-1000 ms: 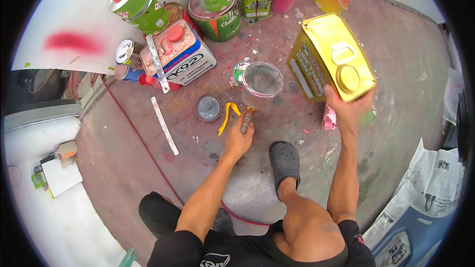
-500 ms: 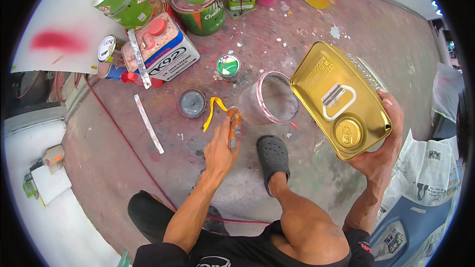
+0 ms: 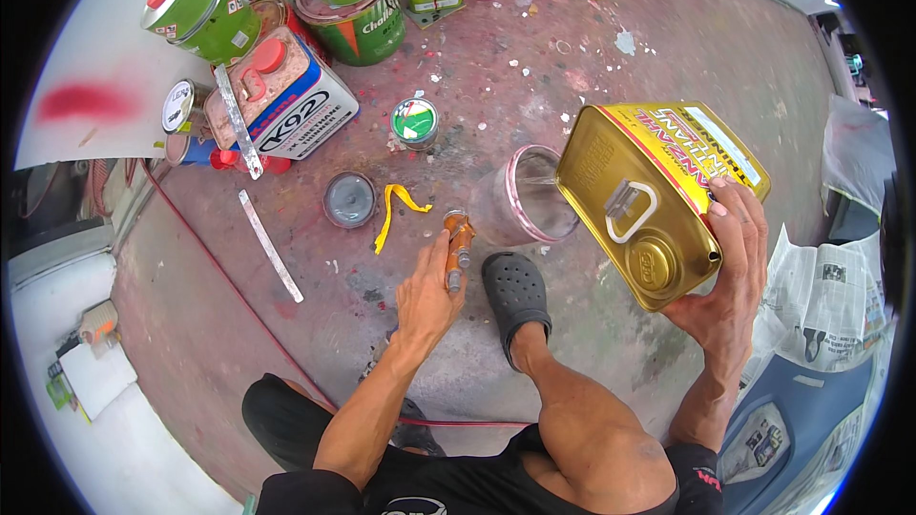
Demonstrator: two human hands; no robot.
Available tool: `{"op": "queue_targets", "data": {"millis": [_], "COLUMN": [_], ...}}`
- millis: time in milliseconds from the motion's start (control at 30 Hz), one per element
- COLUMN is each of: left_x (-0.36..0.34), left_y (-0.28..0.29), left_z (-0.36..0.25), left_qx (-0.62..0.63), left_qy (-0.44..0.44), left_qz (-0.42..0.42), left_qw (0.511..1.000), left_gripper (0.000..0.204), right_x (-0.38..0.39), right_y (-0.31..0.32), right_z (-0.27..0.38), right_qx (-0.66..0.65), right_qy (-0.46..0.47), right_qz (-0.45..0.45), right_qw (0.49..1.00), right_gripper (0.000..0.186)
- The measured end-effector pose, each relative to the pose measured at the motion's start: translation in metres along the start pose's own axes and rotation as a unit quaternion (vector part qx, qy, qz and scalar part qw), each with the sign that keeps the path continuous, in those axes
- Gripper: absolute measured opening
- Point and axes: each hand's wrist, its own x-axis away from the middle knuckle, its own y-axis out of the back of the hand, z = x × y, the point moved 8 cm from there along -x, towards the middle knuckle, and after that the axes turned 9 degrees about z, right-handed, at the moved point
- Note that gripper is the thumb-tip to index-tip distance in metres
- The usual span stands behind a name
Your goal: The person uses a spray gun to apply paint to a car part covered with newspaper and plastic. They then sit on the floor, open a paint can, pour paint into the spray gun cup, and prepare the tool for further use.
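Observation:
My left hand (image 3: 429,300) is closed around an orange-brown spray gun (image 3: 459,246) with grey knobs. Joined to it, as far as I can see, is a translucent cup (image 3: 491,205), uncovered, with a pink-stained rim. My right hand (image 3: 730,267) grips a rectangular gold metal can (image 3: 611,172) with yellow and red sides, a white handle and a round cap. The can is tipped, its far left corner over the cup's mouth. A thin clear stream (image 3: 544,179) seems to run from that corner into the cup.
On the stained floor lie a round grey lid (image 3: 350,199), a yellow strip (image 3: 399,205), a metal stick (image 3: 270,246) and a small tin (image 3: 414,122). A thinner can (image 3: 310,119) and several paint tins stand behind. A red hose (image 3: 229,277) crosses the left; my shoe (image 3: 515,291) stands near the cup.
The gold can has turned so more of its yellow and red label shows, and its corner has come over the cup. The gun and cup have shifted slightly right and nearer.

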Motion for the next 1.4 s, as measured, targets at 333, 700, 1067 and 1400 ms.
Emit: {"op": "queue_targets", "data": {"millis": [333, 700, 1067, 1400], "left_x": [-0.005, -0.001, 0.032, 0.047], "left_y": [0.019, 0.061, 0.083, 0.081], "left_z": [-0.012, -0.007, 0.024, 0.022], "left_qx": [0.054, 0.184, 0.112, 0.100], "left_qy": [0.010, 0.131, 0.118, 0.100], "left_qz": [-0.002, -0.013, -0.086, -0.092], "left_qw": [0.998, 0.974, 0.983, 0.986], "left_gripper": [0.062, 0.056, 0.056, 0.056], "right_x": [0.014, -0.047, -0.109, -0.072], "right_y": [-0.020, -0.154, -0.245, -0.241], "right_z": [-0.026, -0.089, -0.063, -0.058], "right_qx": [-0.128, -0.447, -0.459, -0.378], "right_qy": [-0.039, -0.255, -0.282, -0.323], "right_qz": [-0.053, -0.285, -0.339, -0.159], "right_qw": [0.990, 0.809, 0.771, 0.853], "right_gripper": [0.122, 0.108, 0.094, 0.125]}}
